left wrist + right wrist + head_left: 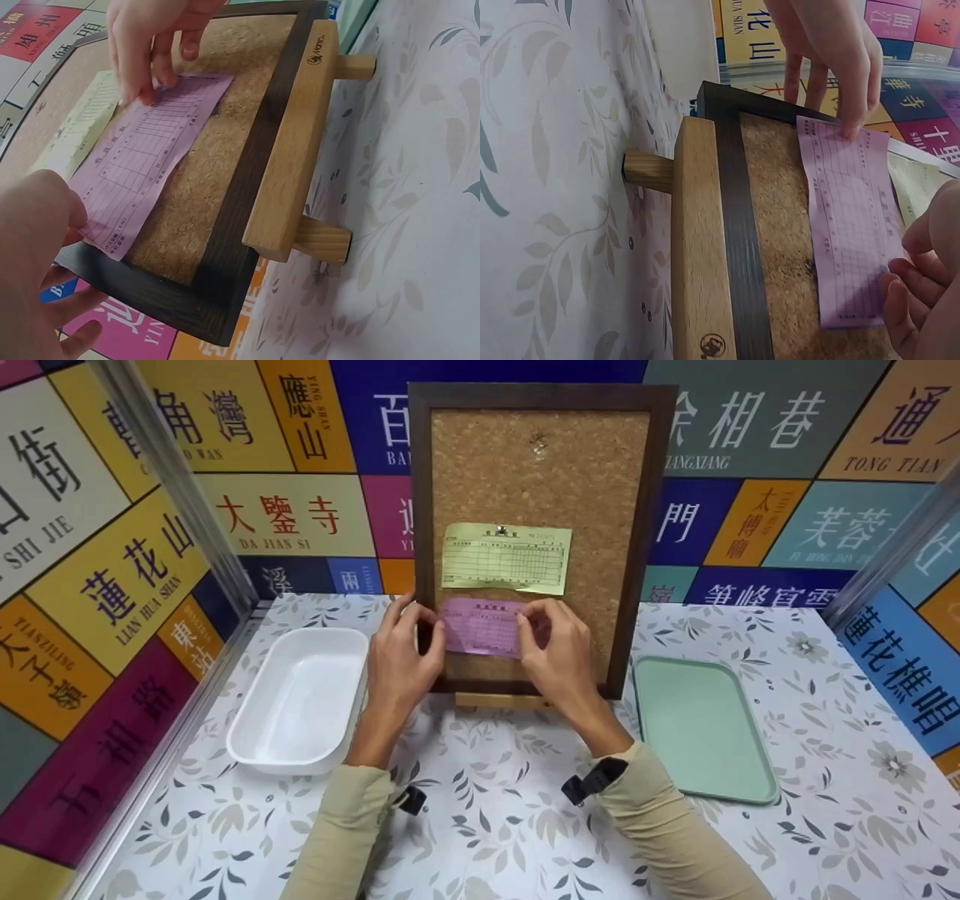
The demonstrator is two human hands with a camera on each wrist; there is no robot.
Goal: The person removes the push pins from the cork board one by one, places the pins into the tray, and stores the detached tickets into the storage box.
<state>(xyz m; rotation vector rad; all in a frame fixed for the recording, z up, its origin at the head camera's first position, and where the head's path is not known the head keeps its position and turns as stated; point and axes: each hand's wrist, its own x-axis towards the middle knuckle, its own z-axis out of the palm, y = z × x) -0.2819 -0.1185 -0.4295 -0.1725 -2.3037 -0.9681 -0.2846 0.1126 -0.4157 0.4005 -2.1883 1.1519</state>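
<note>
A pink printed form slip lies against the lower part of a cork board in a dark wooden frame. At its left edge, my left hand pinches the paper between thumb and finger, the other fingers reaching past the frame. My right hand holds its upper right edge with thumb and fingertips; whether a pin sits between them is hidden. Just above, a yellow-green form slip hangs from a pushpin. In the left wrist view the pink slip bows slightly off the cork.
The board leans on a light wooden easel. A white plastic basin stands left of it, a green tray right. More small pins seem stuck near the board's top. A leaf-patterned cloth covers the table; sign-printed panels surround it.
</note>
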